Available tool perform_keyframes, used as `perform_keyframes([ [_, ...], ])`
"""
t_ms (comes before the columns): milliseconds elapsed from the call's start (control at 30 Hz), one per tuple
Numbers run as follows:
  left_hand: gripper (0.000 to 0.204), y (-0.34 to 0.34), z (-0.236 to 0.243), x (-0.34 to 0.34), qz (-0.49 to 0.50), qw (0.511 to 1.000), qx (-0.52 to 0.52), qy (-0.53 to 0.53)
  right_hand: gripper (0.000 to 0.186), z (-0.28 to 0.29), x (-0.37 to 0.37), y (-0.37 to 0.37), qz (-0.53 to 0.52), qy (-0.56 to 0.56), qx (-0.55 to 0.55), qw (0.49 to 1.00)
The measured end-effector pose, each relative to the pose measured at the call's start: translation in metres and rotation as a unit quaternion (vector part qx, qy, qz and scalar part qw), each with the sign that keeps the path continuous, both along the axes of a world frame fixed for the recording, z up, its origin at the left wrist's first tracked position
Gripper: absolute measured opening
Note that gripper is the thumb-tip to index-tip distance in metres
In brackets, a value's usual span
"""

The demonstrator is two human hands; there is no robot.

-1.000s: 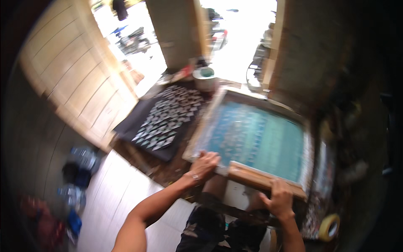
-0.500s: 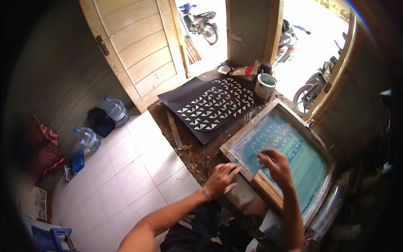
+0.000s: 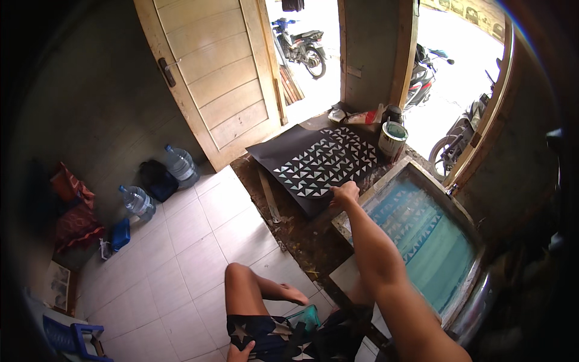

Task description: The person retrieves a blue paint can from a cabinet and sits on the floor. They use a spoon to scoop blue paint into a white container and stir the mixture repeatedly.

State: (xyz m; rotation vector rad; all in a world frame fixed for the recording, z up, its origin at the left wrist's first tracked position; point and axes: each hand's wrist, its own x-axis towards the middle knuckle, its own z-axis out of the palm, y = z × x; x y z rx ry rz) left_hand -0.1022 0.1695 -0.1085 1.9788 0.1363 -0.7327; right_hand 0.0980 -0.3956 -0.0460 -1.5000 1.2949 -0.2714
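My right hand [image 3: 345, 194] reaches forward over the work table, its fingers closed at the near edge of a black sheet [image 3: 265, 151] printed with white and pale green triangles. The fingertips appear to pinch that edge. Low in the view, my left hand [image 3: 240, 352] lies on my patterned shorts, thumb apart, partly cut off by the picture's lower rim. To the right of my right arm lies a wood-framed printing screen [image 3: 443, 259], its mesh smeared with teal ink and showing rows of triangles. No hand touches the screen.
An open can [image 3: 393, 140] with greenish ink stands beyond the screen, beside a dark jar [image 3: 393, 113]. A wooden strip [image 3: 269, 196] lies on the stained table [image 3: 295, 241]. Water bottles [image 3: 181, 166] stand on the tiled floor by the door [image 3: 217, 78]. Motorbikes [image 3: 301, 45] are outside.
My right hand has moved from above the screen forward and left to the black sheet's edge. My left hand has left the screen's near corner and drawn back onto my shorts.
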Motion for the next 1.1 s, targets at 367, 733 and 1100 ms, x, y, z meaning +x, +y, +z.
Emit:
perform_keyframes([
  [367, 0.074, 0.024, -0.026, 0.137, -0.271, 0.912, 0.287, 0.109, 0.011, -0.025, 0.026, -0.020, -0.155, -0.089, 0.093, 0.979],
  [733, 0.061, -0.263, 0.068, 0.282, -0.101, 0.737, -0.516, 0.424, 0.010, 0.114, 0.067, 0.079, -0.014, -0.257, 0.125, 0.958],
  [1100, 0.056, -0.137, 0.018, 0.214, 0.332, 0.615, -0.558, 0.447, 0.018, 0.256, 0.006, 0.251, 0.252, -0.218, 0.249, 0.909],
])
